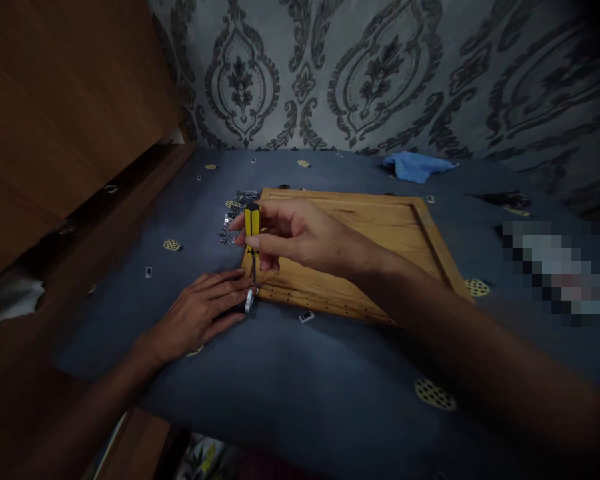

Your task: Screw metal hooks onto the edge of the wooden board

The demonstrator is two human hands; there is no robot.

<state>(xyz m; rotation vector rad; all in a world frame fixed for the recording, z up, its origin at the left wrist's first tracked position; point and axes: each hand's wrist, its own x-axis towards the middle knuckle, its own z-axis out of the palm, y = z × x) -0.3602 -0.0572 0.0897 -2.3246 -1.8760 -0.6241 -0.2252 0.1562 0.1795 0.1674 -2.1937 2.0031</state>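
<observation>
A wooden panel (380, 230) with a raised frame and a row of small dark holes along its near edge lies flat on blue patterned fabric. My right hand (300, 233) reaches over it, fingers closed on the yellow and black handle of a screwdriver (253, 227). The screwdriver stands nearly upright, its shaft pointing down at the panel's near left corner. There, a small metal fitting (249, 301) sits at the edge, close to the tip. My left hand (203, 310) rests flat with fingers stretched out toward that corner, its fingertips and thumb beside the fitting.
Screws and small metal hardware (227, 223) lie beside the panel's far left corner. A blue cloth (417, 167) lies at the back by the patterned wall. Brown wooden furniture (70, 113) borders the left side. A blurred-out object (563, 270) is at the right.
</observation>
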